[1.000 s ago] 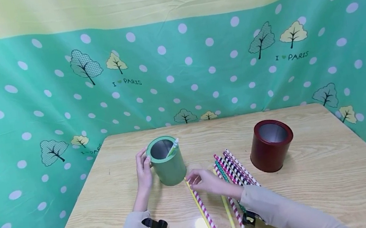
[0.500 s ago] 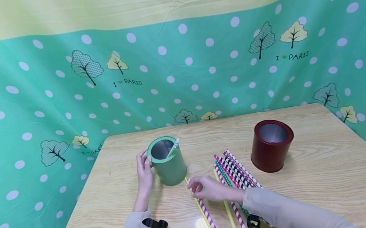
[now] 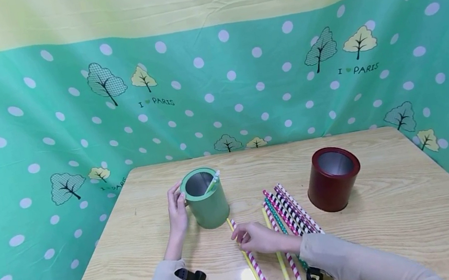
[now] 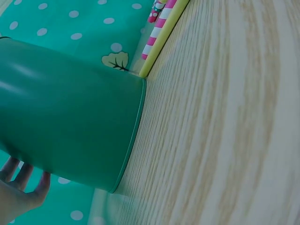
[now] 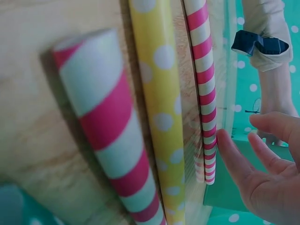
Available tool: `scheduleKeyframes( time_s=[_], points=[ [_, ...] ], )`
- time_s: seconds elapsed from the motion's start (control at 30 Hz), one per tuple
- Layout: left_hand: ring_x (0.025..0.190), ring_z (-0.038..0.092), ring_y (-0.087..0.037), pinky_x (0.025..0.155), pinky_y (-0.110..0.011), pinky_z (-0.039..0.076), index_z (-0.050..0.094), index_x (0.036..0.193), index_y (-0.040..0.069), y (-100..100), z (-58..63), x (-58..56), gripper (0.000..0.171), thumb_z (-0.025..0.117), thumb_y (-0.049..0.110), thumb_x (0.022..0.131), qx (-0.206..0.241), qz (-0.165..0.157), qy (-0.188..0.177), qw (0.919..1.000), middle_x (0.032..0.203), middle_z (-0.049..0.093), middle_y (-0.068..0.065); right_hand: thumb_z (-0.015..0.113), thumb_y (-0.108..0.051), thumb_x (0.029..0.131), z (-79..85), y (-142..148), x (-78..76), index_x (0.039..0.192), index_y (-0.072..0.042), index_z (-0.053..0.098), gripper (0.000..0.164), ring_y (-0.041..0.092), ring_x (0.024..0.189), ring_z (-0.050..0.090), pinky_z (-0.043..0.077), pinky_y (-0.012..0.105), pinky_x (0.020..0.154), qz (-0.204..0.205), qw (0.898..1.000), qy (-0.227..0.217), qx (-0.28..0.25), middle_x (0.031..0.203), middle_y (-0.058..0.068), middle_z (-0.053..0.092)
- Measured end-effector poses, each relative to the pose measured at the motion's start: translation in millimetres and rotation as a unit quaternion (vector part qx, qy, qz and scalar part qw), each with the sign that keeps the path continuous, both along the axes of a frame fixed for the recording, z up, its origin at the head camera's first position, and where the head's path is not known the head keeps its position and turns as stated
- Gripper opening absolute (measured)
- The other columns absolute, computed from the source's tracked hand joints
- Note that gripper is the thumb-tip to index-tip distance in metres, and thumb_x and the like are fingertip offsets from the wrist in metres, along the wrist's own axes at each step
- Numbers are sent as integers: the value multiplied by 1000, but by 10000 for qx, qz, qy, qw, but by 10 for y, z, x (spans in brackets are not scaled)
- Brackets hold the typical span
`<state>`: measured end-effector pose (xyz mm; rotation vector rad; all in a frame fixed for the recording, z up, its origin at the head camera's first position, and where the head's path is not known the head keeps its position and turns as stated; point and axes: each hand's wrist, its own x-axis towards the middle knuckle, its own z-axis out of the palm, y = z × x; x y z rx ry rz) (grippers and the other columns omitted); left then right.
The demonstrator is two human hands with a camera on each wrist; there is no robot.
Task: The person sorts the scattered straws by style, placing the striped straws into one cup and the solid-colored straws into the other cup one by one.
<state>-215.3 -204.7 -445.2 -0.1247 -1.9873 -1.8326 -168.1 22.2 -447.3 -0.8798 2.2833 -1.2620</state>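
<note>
My left hand (image 3: 177,217) holds the left side of an upright green can (image 3: 210,210), fingers at the rim. In the left wrist view its fingertips (image 4: 43,180) touch the can wall. Light green patterned straws (image 3: 214,181) lean inside the can. My right hand (image 3: 261,238) hovers over a magenta-striped paper straw (image 3: 260,275) and a thin yellow straw (image 3: 255,275) lying side by side. In the right wrist view its fingers are loosely bent, thumb apart, one fingertip beside a pink-striped straw (image 5: 208,101); whether it touches cannot be told.
A row of several patterned paper straws (image 3: 291,212) lies right of the right hand, partly under that forearm. Another yellow straw (image 3: 284,271) lies at the row's left. A dark red can (image 3: 331,189) stands behind right. A dotted curtain (image 3: 243,93) hangs beyond the wooden table (image 3: 413,208).
My right hand has drawn back slightly toward me, along the striped and yellow straws. The left hand and the green can have stayed in place.
</note>
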Motion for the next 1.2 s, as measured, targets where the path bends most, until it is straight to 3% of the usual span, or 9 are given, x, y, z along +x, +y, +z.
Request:
scheduleKeyframes(
  time_s=[0.6,0.83,1.0,1.2],
  points=[
    [96,47,-9,76,-25,41,33,129,0,-7,-13,17,41,37,20,93,-63,-48,-34,10000,114,50,-19,65,4,71,-71,2,42,95,0,59,26,7,71,55,46,14,63,-57,9987,377,329,86,7,60],
    [98,47,-14,79,-33,40,35,129,4,-14,-2,27,37,36,16,94,18,-138,-25,9999,114,50,-21,68,-1,69,-88,-15,24,93,-1,60,25,4,66,51,44,16,62,-83,9961,710,525,81,4,60],
    [98,47,-18,78,-29,40,35,129,3,19,91,69,36,35,9,93,-3,-106,-100,9999,115,50,-22,70,-3,68,-97,-38,11,94,-1,61,27,1,62,47,43,15,59,-98,9953,733,623,78,3,57],
    [97,46,-14,75,-22,39,33,128,-1,89,222,144,36,34,8,93,-59,15,-201,9998,115,48,-23,73,-3,65,-107,-71,8,93,-1,62,29,1,62,47,43,15,59,-258,9962,602,582,77,2,55]
  ],
)
